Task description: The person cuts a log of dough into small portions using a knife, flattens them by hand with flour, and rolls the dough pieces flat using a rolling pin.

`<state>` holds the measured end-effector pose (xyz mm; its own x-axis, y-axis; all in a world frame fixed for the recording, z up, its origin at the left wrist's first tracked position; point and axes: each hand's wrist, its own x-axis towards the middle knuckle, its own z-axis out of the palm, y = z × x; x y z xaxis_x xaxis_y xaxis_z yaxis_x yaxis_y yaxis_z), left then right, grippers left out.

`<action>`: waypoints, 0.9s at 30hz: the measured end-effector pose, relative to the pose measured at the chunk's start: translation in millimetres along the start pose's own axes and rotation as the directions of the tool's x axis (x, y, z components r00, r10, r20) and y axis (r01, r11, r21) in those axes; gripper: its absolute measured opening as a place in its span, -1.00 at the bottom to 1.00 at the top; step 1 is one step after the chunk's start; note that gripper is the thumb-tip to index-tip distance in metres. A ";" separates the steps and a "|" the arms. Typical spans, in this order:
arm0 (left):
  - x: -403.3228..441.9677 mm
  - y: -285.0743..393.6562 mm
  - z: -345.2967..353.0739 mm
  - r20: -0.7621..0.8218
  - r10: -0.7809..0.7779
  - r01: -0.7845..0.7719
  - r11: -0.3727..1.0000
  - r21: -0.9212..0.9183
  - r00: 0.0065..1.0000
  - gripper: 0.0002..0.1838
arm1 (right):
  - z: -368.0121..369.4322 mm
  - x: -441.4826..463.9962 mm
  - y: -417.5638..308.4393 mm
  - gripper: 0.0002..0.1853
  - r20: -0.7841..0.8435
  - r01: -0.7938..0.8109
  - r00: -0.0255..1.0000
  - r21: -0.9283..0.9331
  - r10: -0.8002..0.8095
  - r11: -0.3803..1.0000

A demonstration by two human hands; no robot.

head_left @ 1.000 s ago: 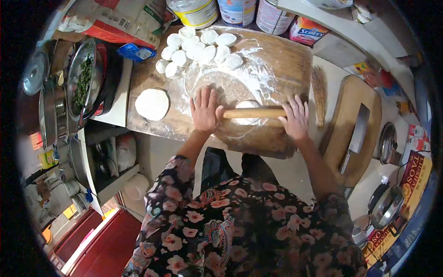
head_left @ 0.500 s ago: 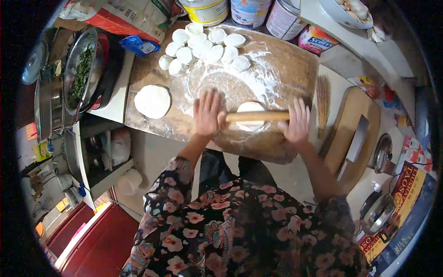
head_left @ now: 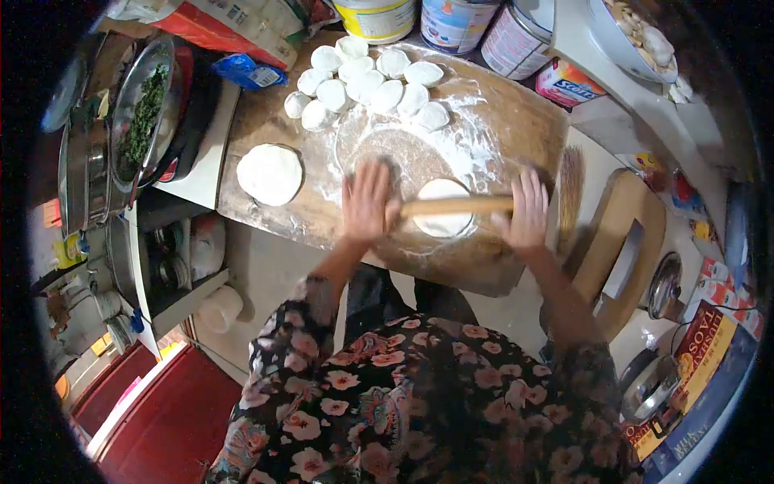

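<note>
A wooden rolling pin (head_left: 459, 206) lies across a round, flat piece of dough (head_left: 443, 224) on a floured wooden board (head_left: 314, 218). My left hand (head_left: 368, 202) rests on the pin's left end, fingers stretched forward and thumb beside the wood. At the other end, my right hand (head_left: 526, 211) presses from above with fingers extended, not wrapped round it. Under the palms, the pin's ends are hidden. A larger dough round (head_left: 270, 174) sits at the board's left, apart from both hands. Several small floured dough pieces (head_left: 364, 85) are grouped at the back.
Left of the board stands a bowl of chopped greens (head_left: 145, 121). Tins and a bucket (head_left: 375, 20) line the back edge. On the right are a small brush (head_left: 571, 189), a knife (head_left: 625, 258) on a cutting board (head_left: 592, 242), and a glass lid (head_left: 666, 282).
The view has shifted slightly. Both hands stay on the rolling pin, which has moved a little over the dough. The dough round looks slightly larger.
</note>
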<state>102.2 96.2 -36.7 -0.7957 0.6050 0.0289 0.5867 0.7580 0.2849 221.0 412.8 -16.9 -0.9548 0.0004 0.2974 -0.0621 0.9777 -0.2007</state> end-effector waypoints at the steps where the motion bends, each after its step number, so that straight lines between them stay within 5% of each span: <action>1: 25.7 -0.5 -1.5 -0.113 -0.114 0.116 0.993 0.010 0.987 -0.26 | 7.9 32.5 10.9 -0.21 0.049 -0.031 0.998 0.011 0.031 0.999; 4: 69.4 -3.2 -15.7 -0.193 -0.211 0.224 0.974 0.047 0.958 -0.27 | 21.9 27.8 14.0 -0.25 0.083 -0.101 0.992 0.067 0.096 0.993; 10: -48.1 32.3 -36.7 0.206 0.027 -0.022 0.999 -0.027 0.978 -0.19 | -5.9 -69.5 -8.9 -0.26 0.097 0.006 0.995 0.056 -0.011 0.998; 12: -61.2 20.4 -19.1 0.207 0.061 -0.048 0.997 -0.066 0.976 -0.20 | -4.8 -52.3 -10.4 -0.26 0.052 0.007 0.999 0.051 -0.010 0.999; 17: 40.7 -20.8 -9.2 -0.167 -0.163 0.170 0.985 0.029 0.972 -0.26 | 12.3 50.7 2.0 -0.25 0.131 -0.010 0.991 0.028 0.006 1.000; 20: 53.6 -8.3 -22.4 -0.166 -0.228 0.249 0.961 0.120 0.959 -0.24 | 23.0 48.0 12.8 -0.23 0.161 -0.123 0.981 0.099 0.106 0.988; 21: 32.3 -2.8 -17.2 -0.113 -0.198 0.212 0.969 0.127 0.974 -0.24 | 8.0 25.1 2.8 -0.21 0.217 -0.131 0.970 0.094 0.108 0.987; 23: -18.1 15.3 -27.7 0.052 -0.066 0.068 0.997 -0.029 0.996 -0.26 | 9.4 -35.7 5.6 -0.12 0.079 0.031 0.996 0.146 -0.043 0.989; 25: -57.0 22.4 -34.8 0.210 0.047 -0.030 0.996 -0.082 0.977 -0.24 | -6.5 -72.6 -5.1 -0.10 0.179 0.053 0.982 0.023 -0.056 0.998; 27: -48.7 8.4 -21.1 0.152 0.039 -0.024 0.995 -0.100 0.988 -0.24 | -0.2 -48.0 -6.0 -0.09 0.098 0.056 0.994 0.011 -0.057 0.998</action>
<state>142.7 68.1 -15.4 -0.7400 0.6642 -0.1058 0.5877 0.7151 0.3785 267.2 406.9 -29.8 -0.9736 -0.0763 0.2152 -0.1191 0.9738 -0.1938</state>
